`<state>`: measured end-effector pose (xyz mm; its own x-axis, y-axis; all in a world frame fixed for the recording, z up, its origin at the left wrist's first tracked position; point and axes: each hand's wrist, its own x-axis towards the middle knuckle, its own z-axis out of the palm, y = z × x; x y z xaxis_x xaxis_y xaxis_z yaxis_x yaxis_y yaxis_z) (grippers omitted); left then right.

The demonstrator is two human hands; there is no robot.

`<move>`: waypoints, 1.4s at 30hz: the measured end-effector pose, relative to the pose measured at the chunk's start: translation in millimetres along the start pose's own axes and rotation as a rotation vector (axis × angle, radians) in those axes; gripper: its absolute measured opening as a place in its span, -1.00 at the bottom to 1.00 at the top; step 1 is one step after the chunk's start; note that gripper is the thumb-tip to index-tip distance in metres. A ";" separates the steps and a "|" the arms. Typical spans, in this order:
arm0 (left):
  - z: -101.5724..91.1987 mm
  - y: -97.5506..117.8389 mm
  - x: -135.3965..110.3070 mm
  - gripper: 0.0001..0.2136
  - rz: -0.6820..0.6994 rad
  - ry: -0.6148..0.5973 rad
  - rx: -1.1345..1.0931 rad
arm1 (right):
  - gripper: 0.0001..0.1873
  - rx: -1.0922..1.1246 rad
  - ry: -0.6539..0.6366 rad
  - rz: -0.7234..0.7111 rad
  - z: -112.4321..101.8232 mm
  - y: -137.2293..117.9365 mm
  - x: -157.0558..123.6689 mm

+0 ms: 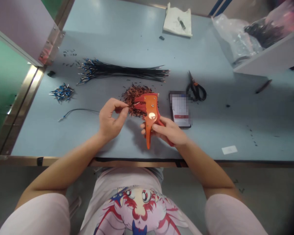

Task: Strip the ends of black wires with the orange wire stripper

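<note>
My right hand (pixel 171 130) is wrapped round the handles of an orange and red wire stripper (pixel 152 106), its jaws facing left. My left hand (pixel 112 119) is closed in a pinch on a thin black wire (pixel 82 109), with the fingertips just left of the jaws. The wire trails left across the table to a terminal with a blue sleeve (pixel 61 119). Whether its held end sits inside the jaws is too small to tell. Under the stripper's jaws lies a heap of copper-coloured scraps (pixel 134 94).
Behind the scraps lies a bundle of black wires (pixel 127 71) with blue-sleeved terminals. Loose blue terminals (pixel 63 92) are piled at left. To the right are a phone (pixel 180 111) and black-handled scissors (pixel 197 90). A cloth (pixel 172 21) and plastic bags (pixel 240 36) lie farther back.
</note>
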<state>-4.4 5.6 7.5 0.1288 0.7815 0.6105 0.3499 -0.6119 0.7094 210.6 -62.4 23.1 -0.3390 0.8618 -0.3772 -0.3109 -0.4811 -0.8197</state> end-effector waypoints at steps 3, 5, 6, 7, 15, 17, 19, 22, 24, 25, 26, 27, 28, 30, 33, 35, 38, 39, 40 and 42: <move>1.9 -0.3 -2.6 -0.96 -0.011 -0.017 -0.089 | -0.52 0.084 -0.082 0.049 2.2 0.0 -1.7; 3.3 -0.6 -4.1 -0.96 -0.036 -0.027 -0.111 | -0.51 0.117 -0.109 0.068 2.8 0.2 -2.2; 3.9 -0.8 -4.8 -0.96 -0.050 -0.031 -0.112 | -0.52 0.130 -0.122 0.076 3.0 0.1 -2.4; 4.5 -1.0 -5.3 -0.96 -0.063 -0.035 -0.111 | -0.52 0.142 -0.136 0.078 3.0 0.0 -2.6; 8.1 0.3 -4.9 -0.96 -0.145 -0.056 -0.325 | -0.55 0.207 -0.231 0.080 1.8 1.7 -3.6; 9.6 0.5 -4.6 -0.92 -0.184 -0.052 -0.439 | -0.56 0.247 -0.270 0.075 1.9 3.3 -2.6; 11.1 -0.2 -5.2 -0.86 -0.245 -0.066 -0.552 | -0.56 0.281 -0.308 0.074 2.5 4.9 -1.5; 11.7 -3.1 -6.8 -0.83 -0.344 -0.095 -0.657 | -0.54 0.298 -0.315 0.077 3.1 6.4 0.0; 9.5 -4.1 -6.3 -0.86 -0.361 -0.047 -0.653 | -0.53 0.301 -0.277 0.064 2.9 6.7 1.1; 7.7 -3.6 -5.3 -0.87 -0.334 0.000 -0.632 | -0.53 0.301 -0.252 0.052 2.6 6.8 1.7; 5.6 -2.1 -4.0 -0.88 -0.285 0.043 -0.602 | -0.54 0.301 -0.226 0.041 2.4 6.8 2.2; 3.7 0.3 -2.8 -0.89 -0.223 0.070 -0.570 | -0.54 0.300 -0.205 0.032 2.1 6.8 2.8; 2.2 3.5 -2.0 -0.90 -0.164 0.076 -0.539 | -0.55 0.301 -0.192 0.028 2.0 7.0 3.2; 1.6 11.1 -3.4 -0.91 -0.121 0.028 -0.489 | -0.56 0.314 -0.197 0.025 2.3 7.7 3.6; 7.3 20.8 -12.9 -0.88 -0.265 -0.099 -0.505 | -0.55 0.347 -0.269 0.023 3.9 9.7 2.8; 12.8 24.1 -20.4 -0.84 -0.406 -0.182 -0.586 | -0.54 0.360 -0.319 0.026 5.0 11.5 1.8; 18.1 25.6 -25.8 -0.79 -0.531 -0.246 -0.742 | -0.55 0.376 -0.374 0.043 5.6 14.3 1.0; 18.7 25.6 -25.8 -0.79 -0.544 -0.259 -0.787 | -0.57 0.385 -0.391 0.048 5.6 15.2 1.1; 19.0 25.6 -25.2 -0.80 -0.550 -0.270 -0.825 | -0.58 0.397 -0.405 0.049 5.4 16.0 1.2; 18.7 25.5 -23.1 -0.80 -0.559 -0.287 -0.879 | -0.59 0.419 -0.424 0.049 5.0 17.3 1.8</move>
<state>19.0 -25.7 4.9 0.4099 0.9069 0.0978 -0.3472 0.0560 0.9361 200.2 -69.9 10.4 -0.6599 0.7392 -0.1350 -0.5806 -0.6156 -0.5329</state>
